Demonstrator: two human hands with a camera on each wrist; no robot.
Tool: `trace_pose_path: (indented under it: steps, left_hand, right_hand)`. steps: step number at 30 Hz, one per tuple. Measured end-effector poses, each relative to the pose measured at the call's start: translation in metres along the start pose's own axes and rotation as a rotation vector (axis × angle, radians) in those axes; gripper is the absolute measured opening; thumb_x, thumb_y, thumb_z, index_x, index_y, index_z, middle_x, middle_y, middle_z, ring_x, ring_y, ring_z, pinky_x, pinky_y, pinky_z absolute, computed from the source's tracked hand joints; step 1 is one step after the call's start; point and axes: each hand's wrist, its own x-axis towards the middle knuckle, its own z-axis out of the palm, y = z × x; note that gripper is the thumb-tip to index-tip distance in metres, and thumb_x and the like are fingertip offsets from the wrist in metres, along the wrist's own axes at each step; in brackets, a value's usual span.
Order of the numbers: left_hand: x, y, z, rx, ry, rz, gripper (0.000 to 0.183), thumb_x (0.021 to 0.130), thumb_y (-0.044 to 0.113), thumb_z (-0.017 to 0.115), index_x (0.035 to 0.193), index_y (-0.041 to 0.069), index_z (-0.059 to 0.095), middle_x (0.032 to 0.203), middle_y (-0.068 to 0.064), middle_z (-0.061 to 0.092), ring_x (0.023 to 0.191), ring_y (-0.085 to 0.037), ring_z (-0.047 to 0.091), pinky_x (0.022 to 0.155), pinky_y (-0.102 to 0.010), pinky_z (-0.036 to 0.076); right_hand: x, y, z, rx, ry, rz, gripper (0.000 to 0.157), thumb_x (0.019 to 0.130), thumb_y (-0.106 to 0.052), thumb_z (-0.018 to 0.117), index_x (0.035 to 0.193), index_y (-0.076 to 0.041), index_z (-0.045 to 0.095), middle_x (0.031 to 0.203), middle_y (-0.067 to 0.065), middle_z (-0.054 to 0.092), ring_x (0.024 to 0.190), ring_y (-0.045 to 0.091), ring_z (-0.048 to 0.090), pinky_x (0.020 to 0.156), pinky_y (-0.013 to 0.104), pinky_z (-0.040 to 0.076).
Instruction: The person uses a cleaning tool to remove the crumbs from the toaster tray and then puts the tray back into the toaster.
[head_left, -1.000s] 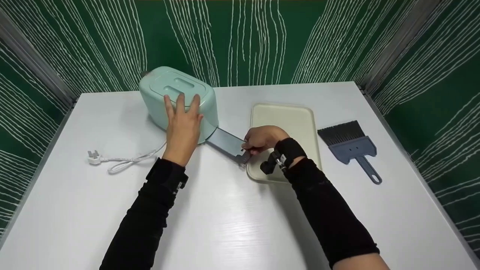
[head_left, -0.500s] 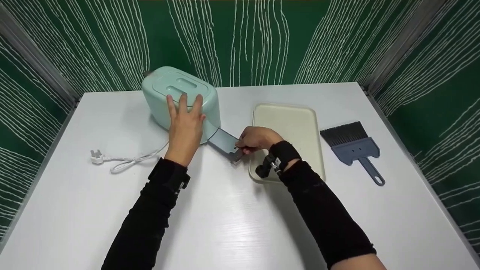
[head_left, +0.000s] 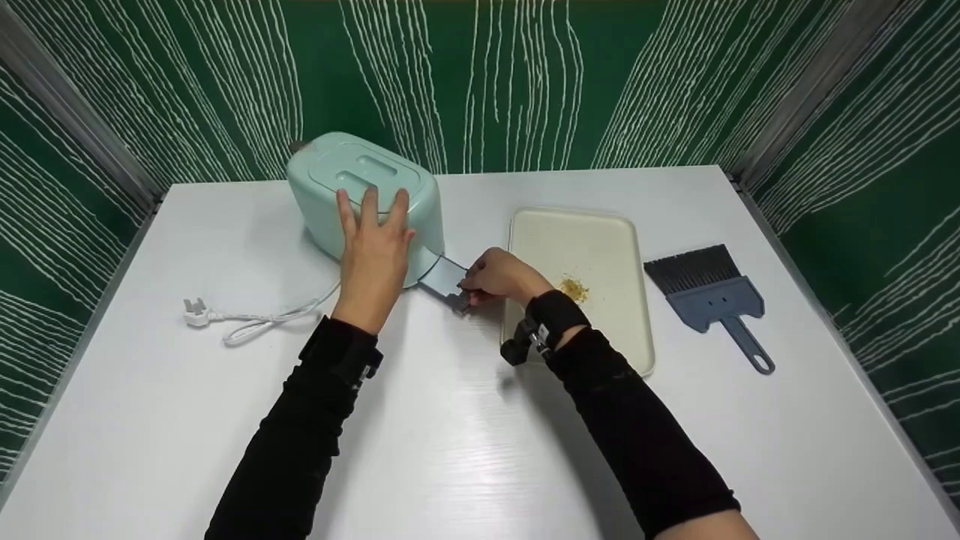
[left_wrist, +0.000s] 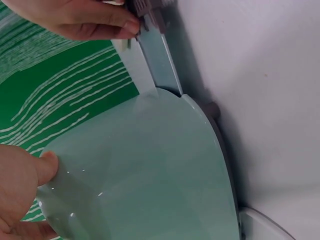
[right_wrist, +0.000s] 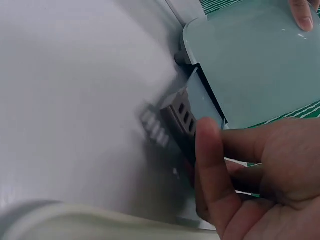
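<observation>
A mint-green toaster point(head_left: 367, 180) with a covered top stands at the back left of the table. My left hand point(head_left: 375, 262) rests on its near side and top edge, fingers straight and spread. From the toaster's right end juts a grey metal crumb tray point(head_left: 444, 279), partly inside the body. My right hand point(head_left: 499, 276) pinches the tray's outer end between thumb and fingers; in the right wrist view its slotted dark handle point(right_wrist: 182, 120) shows beside the thumb. The toaster's slots are hidden under the lid point(head_left: 364, 171).
A cream rectangular tray point(head_left: 619, 247) lies right of the toaster, with yellowish crumbs point(head_left: 574, 289) on it, partly under my right wrist. Farther right is a blue-grey brush point(head_left: 712, 289) with black bristles. The toaster's white cord and plug point(head_left: 197, 313) lie at left on the white table point(head_left: 420, 450).
My right hand has moved left toward the toaster, and the crumb tray has slid farther into it. The crumbs on the cream tray have come into sight. My left hand stays on the toaster.
</observation>
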Motion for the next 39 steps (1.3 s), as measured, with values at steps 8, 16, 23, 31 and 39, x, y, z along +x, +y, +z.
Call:
trace_pose_path:
  steps: [8,16,23,31,39]
  left_hand:
    - [0.002,0.000,-0.001,0.005,-0.030,-0.031,0.053,0.108,0.022,0.063,0.159,0.010,0.051,0.161,-0.034,0.042,0.158,-0.063,0.021,0.135,-0.063,0.019]
    - [0.000,0.000,-0.001,-0.003,-0.007,-0.018,0.052,0.108,0.022,0.063,0.157,0.009,0.052,0.160,-0.034,0.042,0.157,-0.064,0.022,0.134,-0.064,0.020]
    - [0.001,-0.001,0.001,0.023,-0.004,-0.004,0.052,0.108,0.022,0.063,0.156,0.008,0.052,0.158,-0.035,0.044,0.156,-0.062,0.027,0.136,-0.065,0.015]
    - [0.001,0.000,0.001,0.075,0.018,0.038,0.052,0.106,0.021,0.066,0.154,0.006,0.054,0.155,-0.035,0.048,0.153,-0.055,0.038,0.137,-0.065,0.011]
    - [0.002,-0.001,0.000,0.035,-0.018,-0.003,0.052,0.108,0.022,0.063,0.157,0.008,0.052,0.159,-0.034,0.044,0.157,-0.061,0.026,0.137,-0.064,0.010]
  right_hand:
    - [0.009,0.003,0.008,0.053,0.008,-0.071,0.046,0.097,-0.011,0.075,0.139,0.005,0.063,0.100,0.004,0.071,0.079,0.008,0.066,0.074,0.020,0.055]
    - [0.011,0.007,0.006,0.063,-0.036,-0.085,0.067,0.088,-0.004,0.082,0.150,0.000,0.056,0.131,0.017,0.068,0.102,0.021,0.067,0.094,0.029,0.056]
    - [0.015,0.010,0.009,0.013,0.000,-0.138,0.069,0.089,-0.006,0.085,0.152,-0.004,0.056,0.121,0.015,0.069,0.093,0.017,0.065,0.079,0.025,0.056]
    - [0.022,0.011,0.023,-0.131,0.175,-0.137,0.054,0.093,-0.024,0.087,0.139,-0.005,0.064,0.093,0.002,0.062,0.075,0.012,0.058,0.065,0.022,0.048]
    - [0.025,0.007,0.038,-0.235,0.284,-0.166,0.040,0.096,-0.031,0.084,0.115,-0.001,0.065,0.090,0.004,0.058,0.083,0.018,0.052,0.069,0.027,0.041]
